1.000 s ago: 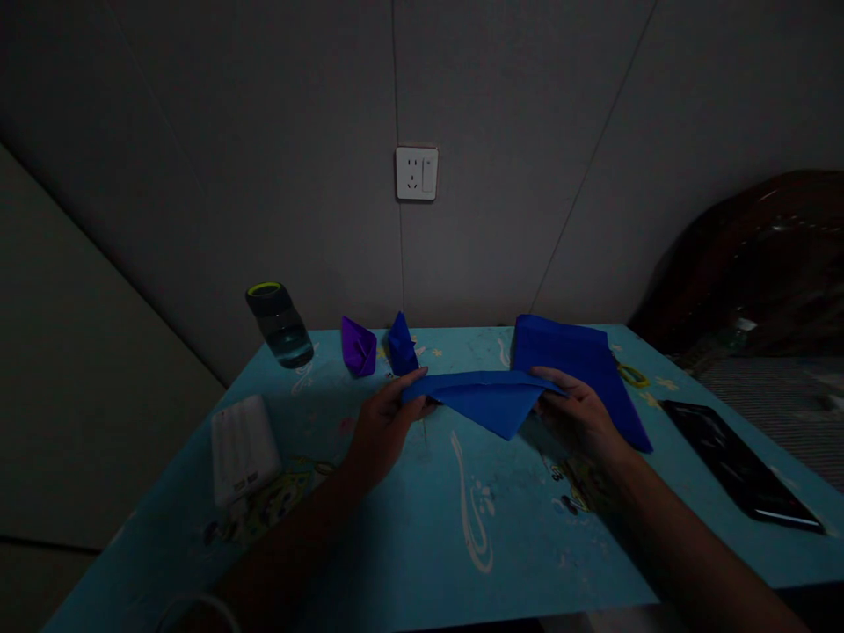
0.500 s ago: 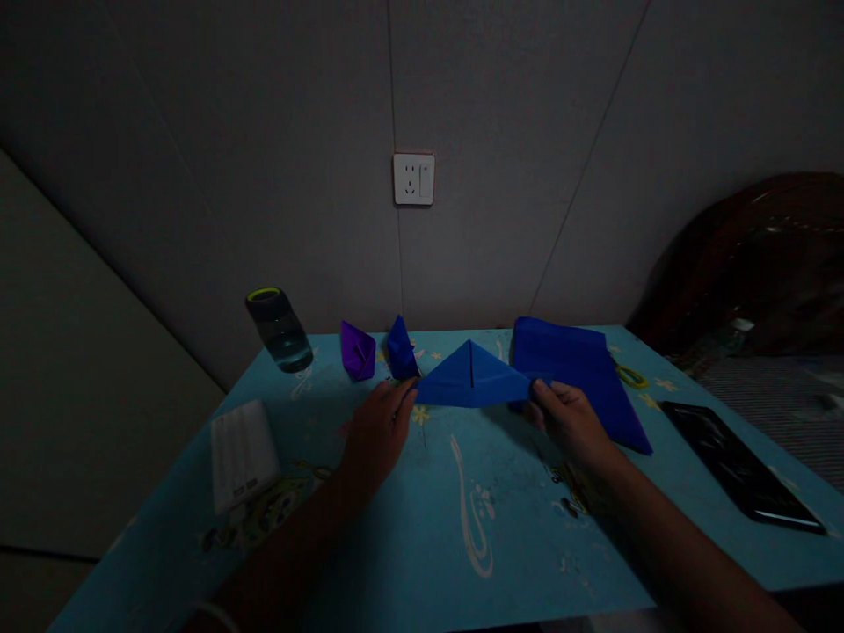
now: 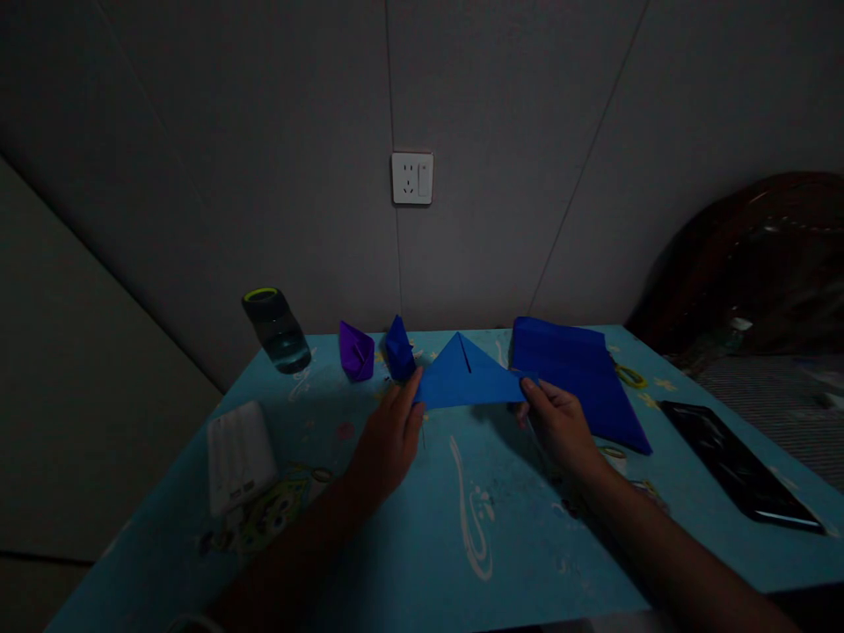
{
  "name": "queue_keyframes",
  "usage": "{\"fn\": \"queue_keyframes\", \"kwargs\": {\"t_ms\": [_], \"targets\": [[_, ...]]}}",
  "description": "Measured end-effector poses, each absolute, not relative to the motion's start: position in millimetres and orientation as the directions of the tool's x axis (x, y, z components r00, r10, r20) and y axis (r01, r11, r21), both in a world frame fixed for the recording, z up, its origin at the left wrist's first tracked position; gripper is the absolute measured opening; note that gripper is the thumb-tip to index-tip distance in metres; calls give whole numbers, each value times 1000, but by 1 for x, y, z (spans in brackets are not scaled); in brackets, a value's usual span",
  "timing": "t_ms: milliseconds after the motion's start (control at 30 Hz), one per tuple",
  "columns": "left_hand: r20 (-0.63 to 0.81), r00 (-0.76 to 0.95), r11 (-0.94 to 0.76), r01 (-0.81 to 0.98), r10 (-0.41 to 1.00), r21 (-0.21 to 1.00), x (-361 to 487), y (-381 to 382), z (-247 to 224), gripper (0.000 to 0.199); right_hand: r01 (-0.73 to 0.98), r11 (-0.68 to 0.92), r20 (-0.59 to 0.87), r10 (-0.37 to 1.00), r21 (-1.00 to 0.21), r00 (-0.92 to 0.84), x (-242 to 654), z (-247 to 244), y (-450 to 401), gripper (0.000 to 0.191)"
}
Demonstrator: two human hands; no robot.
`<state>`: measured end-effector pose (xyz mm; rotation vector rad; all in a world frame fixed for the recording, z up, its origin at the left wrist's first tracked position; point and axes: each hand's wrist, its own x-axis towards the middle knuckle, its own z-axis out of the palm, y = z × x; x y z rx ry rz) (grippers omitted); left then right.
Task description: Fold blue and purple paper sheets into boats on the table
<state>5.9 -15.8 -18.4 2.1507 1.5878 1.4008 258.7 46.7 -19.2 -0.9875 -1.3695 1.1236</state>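
A folded sheet of blue paper (image 3: 454, 378), peaked in the middle with a dark slit below the peak, is held up above the table between my two hands. My left hand (image 3: 389, 440) grips its left end, thumb and fingers pressed together there. At the right end, my right hand (image 3: 555, 418) pinches the paper between thumb and fingers. Just behind my left hand stand a dark blue folded paper boat (image 3: 399, 350) and a purple one (image 3: 357, 352).
A stack of dark blue paper (image 3: 573, 369) lies at the right, with yellow-handled scissors (image 3: 631, 376) beside it. Further right is a black phone-like slab (image 3: 735, 462). On the left are a water bottle (image 3: 277, 330) and a white power bank (image 3: 241, 457). A patterned cloth (image 3: 409, 545) covers the table.
The blue paper has tilted and shifted slightly left, its peak leaning left. My right hand has moved a little left; my left hand's fingers have risen along the paper's end.
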Motion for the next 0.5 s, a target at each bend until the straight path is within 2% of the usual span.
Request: {"fn": "queue_keyframes", "kwargs": {"t_ms": [100, 167, 267, 333, 400, 500], "targets": [[592, 104, -455, 747, 799, 484, 4, -14, -24, 48, -44, 199, 202, 978, -979, -58, 259, -22, 48, 33], [602, 134, -464, 772, 787, 434, 2, -13, -28, 47, -26, 210, 211, 977, -977, -41, 260, -24, 48, 41], [632, 135, -472, 784, 763, 402, 0, -13, -30, 44, 78, 309, 305, 951, -948, -60, 262, -24, 45, 47], [649, 121, -472, 785, 751, 400, -1, -13, -29, 43, 199, 426, 409, 905, -883, -120, 264, -23, 43, 45], [660, 104, -470, 784, 744, 406, -2, -14, -28, 41, 314, 557, 509, 831, -769, -225, 266, -22, 41, 42], [660, 79, -471, 764, 747, 442, -3, -13, -27, 40, 400, 693, 603, 720, -599, -344, 269, -24, 41, 40]]}}
